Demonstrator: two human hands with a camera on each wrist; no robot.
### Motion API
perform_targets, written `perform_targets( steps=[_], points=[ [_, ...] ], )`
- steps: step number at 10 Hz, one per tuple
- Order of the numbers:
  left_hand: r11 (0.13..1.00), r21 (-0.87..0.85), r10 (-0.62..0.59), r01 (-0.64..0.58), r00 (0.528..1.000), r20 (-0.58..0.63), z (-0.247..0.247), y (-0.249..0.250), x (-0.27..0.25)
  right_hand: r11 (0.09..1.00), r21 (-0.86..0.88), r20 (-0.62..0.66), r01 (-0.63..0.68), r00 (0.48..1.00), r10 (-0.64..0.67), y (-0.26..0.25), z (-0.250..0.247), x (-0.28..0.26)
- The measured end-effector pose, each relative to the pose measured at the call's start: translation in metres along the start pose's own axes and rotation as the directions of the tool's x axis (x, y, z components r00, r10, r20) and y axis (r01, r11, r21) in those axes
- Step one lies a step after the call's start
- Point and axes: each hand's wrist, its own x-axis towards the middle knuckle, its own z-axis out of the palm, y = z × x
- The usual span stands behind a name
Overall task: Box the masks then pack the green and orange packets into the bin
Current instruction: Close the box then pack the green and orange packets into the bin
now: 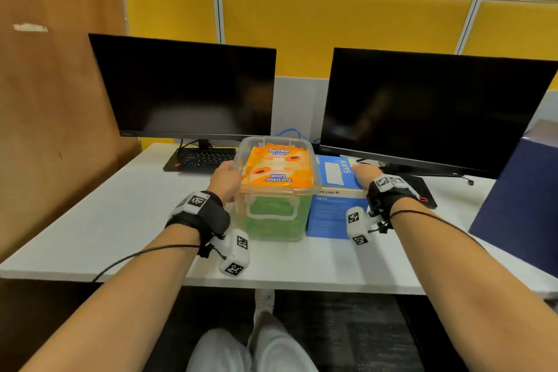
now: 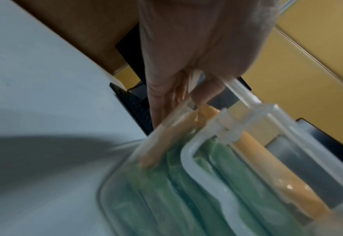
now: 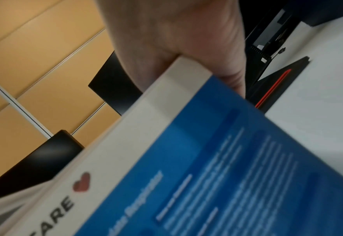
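Packed bin [image 1: 273, 220] and mask box [image 1: 335, 211] side by side on the worktop [image 1: 105, 220].
My left hand [image 1: 225, 181] grips the bin's rigid, slick rim (heavy, I judge); my right hand [image 1: 367, 174] seemingly curls over the light, stiff box's top edge.

Both hands, left [image 1: 225, 180] and right [image 1: 367, 174], reach forward, fingers curled.

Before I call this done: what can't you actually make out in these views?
- Masks inside the blue box: closed flaps hide them, every view.
- Green packets: count unclear, blurred through bin wall.
- Right hand fingers: hidden behind box.
- Box small print: blurred, right wrist view.
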Motion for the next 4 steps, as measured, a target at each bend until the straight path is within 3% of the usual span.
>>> perform_targets(
  steps=[2, 3, 4],
  points=[
    [0.997, 0.006, -0.075, 0.075, 0.994, 0.079, -0.002, 0.009, -0.007, 1.0, -0.007, 0.023, 0.007, 1.0, -0.007, 0.0, -0.006, -0.006],
    [0.975, 0.195, -0.142, 0.107, 0.975, 0.17, -0.012, 0.021, -0.018, 0.997, -0.072, 0.013, 0.023, 1.0, -0.022, 0.003, -0.012, -0.008],
    [0.934, 0.355, -0.001, -0.035, 0.995, 0.1, -0.025, 0.053, -0.01, 0.985, -0.17, -0.056, 0.038, 0.997, -0.048, -0.035, -0.042, 0.001]
  ],
)
